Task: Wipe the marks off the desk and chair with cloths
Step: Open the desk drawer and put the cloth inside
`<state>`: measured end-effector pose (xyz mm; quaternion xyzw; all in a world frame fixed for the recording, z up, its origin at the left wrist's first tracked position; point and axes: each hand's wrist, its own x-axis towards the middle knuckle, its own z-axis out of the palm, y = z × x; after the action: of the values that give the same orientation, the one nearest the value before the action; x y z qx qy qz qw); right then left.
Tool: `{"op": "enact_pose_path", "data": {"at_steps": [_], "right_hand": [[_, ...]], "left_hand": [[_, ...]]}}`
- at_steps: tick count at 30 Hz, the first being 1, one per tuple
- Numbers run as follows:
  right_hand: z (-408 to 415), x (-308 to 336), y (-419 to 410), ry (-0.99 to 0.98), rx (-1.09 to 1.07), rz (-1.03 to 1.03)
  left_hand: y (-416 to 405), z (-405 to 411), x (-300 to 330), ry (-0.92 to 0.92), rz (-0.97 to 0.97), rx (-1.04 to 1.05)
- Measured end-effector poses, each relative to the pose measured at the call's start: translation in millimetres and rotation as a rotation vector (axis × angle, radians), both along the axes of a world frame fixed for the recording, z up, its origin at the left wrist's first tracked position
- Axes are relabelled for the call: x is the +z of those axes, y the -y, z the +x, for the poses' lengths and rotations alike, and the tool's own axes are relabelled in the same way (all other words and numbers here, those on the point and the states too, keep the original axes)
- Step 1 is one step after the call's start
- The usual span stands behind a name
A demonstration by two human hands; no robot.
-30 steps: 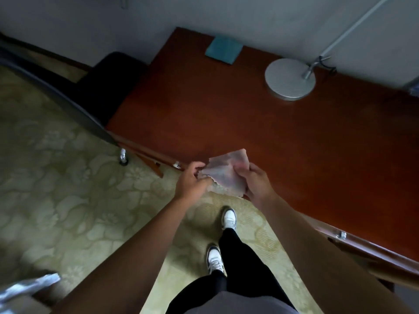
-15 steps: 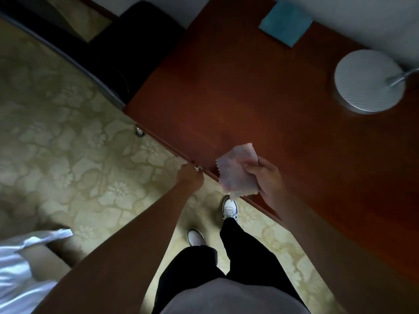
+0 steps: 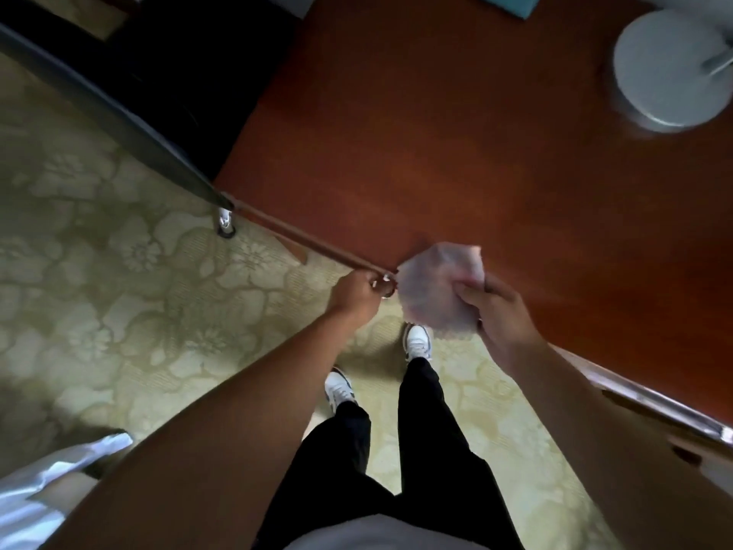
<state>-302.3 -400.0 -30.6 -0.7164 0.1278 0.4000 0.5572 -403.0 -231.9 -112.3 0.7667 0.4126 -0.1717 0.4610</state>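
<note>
The right hand [image 3: 492, 307] grips a pale pink cloth [image 3: 436, 287] bunched between thumb and fingers, held at the near edge of the desk [image 3: 456, 152]. Part of the cloth hangs past the edge, over the floor; whether it touches the desk top cannot be told. The left hand [image 3: 355, 291] is closed around a small metal fitting [image 3: 386, 285] under the desk edge, just left of the cloth.

A second, teal cloth [image 3: 505, 4] lies at the far edge of the desk, well apart from both hands. A round lamp base [image 3: 670, 69] stands at the far right. A dark chair [image 3: 178, 61] sits to the far left, beside the end of the desk. No marks can be made out on the desk top; the picture is blurred.

Step in hand, as judged: preparation for wiping the desk, with the cloth gathered and the left hand bracing at the edge. The chair is not yet attended to.

Next move, as judged:
- Bring the cloth flat onto the desk top, palm pressing it down.
- Stroke across the marked area with even pressure.
- Keep clear of the lamp base when working to the far right.
- Keep the cloth bunched firmly enough that it does not slip from the fingers.
</note>
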Motion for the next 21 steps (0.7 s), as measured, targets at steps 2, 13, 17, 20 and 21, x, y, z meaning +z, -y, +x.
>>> {"op": "enact_pose_path", "data": {"at_steps": [2, 13, 17, 20, 21], "right_hand": [[-13.3, -3.8, 0.3, 0.006, -0.032, 0.020], [-43.0, -3.3, -12.9, -0.073, -0.067, 0.071], [-52.6, -2.1, -28.7, -0.116, -0.021, 0.081], [-62.5, -1.8, -46.9, -0.149, 0.060, 0.077], [-65.8, -1.9, -52.1, -0.149, 0.081, 0.082]], "left_hand": [[-7.9, -0.2, -1.6, -0.006, -0.049, 0.010], [-10.2, -45.3, -7.9, -0.047, -0.288, 0.060], [-7.1, -79.2, -2.5, -0.132, -0.325, -0.046], [-6.8, -106.0, 3.6, -0.183, -0.292, -0.130], [-6.5, -113.6, 6.2, -0.206, -0.290, -0.152]]}}
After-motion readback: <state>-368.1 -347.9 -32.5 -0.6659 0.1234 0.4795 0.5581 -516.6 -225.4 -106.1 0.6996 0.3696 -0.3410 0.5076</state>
